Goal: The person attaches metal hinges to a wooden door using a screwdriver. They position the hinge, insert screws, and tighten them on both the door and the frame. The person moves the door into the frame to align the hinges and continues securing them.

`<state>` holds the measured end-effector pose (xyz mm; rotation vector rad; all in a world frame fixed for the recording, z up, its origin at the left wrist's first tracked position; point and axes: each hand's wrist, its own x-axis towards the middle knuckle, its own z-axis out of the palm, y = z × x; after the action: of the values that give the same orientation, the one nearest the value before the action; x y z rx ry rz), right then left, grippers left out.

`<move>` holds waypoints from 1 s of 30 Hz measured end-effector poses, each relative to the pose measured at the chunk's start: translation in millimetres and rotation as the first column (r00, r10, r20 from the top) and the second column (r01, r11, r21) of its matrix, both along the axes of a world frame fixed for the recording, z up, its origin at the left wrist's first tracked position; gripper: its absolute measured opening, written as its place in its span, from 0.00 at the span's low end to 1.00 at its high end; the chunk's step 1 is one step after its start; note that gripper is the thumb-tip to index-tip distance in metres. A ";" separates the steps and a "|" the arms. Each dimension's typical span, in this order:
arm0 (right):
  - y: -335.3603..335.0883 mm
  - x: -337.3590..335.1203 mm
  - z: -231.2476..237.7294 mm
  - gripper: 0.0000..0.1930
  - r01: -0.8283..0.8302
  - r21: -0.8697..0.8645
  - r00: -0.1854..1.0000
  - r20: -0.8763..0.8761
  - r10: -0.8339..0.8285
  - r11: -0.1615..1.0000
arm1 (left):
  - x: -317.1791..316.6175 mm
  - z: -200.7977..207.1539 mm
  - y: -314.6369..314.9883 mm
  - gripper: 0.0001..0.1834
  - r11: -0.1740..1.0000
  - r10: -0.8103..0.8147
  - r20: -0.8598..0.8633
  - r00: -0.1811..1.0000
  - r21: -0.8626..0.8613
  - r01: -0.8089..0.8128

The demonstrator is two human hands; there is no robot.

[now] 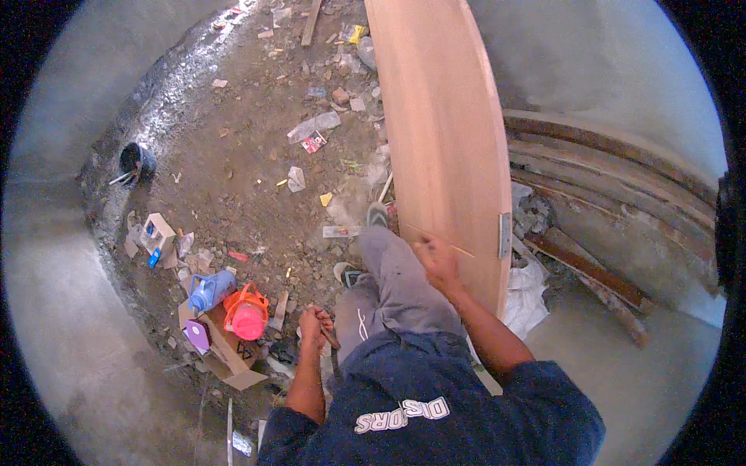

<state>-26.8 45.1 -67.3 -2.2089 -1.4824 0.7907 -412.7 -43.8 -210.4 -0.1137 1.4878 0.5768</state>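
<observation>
A long wooden door panel [443,116] stands on its edge at my right leg, with a metal hinge plate [505,235] set near its right edge. My right hand [438,262] is closed over the panel's face, its fingers curled around a thin light-coloured stick [464,250] that shows on either side. Down by my left thigh, my left hand [313,322] is closed on a brown, handle-like piece [332,339]; its far end is hidden against my leg. My legs, in grey trousers [408,272], are bent next to the panel.
Left of me stands an open cardboard box [233,361] with a blue jug [211,290], a red-orange container [248,317] and a purple item [198,334]. A black bucket [138,161] sits farther left. Rubble and litter cover the floor. Timber planks [614,167] lie along the right wall.
</observation>
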 end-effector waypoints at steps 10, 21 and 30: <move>115.8 -20.1 -416.2 0.24 0.050 -0.463 0.965 -0.207 -0.163 0.885 | 46.3 -30.7 -25.2 0.23 0.898 0.411 0.173 0.895 -0.246 -0.365; 275.6 -63.3 -611.3 0.28 0.171 -0.492 0.973 -0.050 -0.224 0.853 | 46.6 -50.6 -2.7 0.22 0.727 0.595 -0.046 0.803 -0.394 -0.562; 284.7 -25.5 -635.6 0.18 -0.073 -0.300 0.966 -0.257 -0.007 0.951 | 57.9 -65.2 80.0 0.23 0.733 0.639 0.111 0.761 -0.388 -0.558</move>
<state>-52.3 329.8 -702.9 -2.1917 -1.3462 1.3437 -354.8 36.2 -275.6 -0.9424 1.2816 0.7927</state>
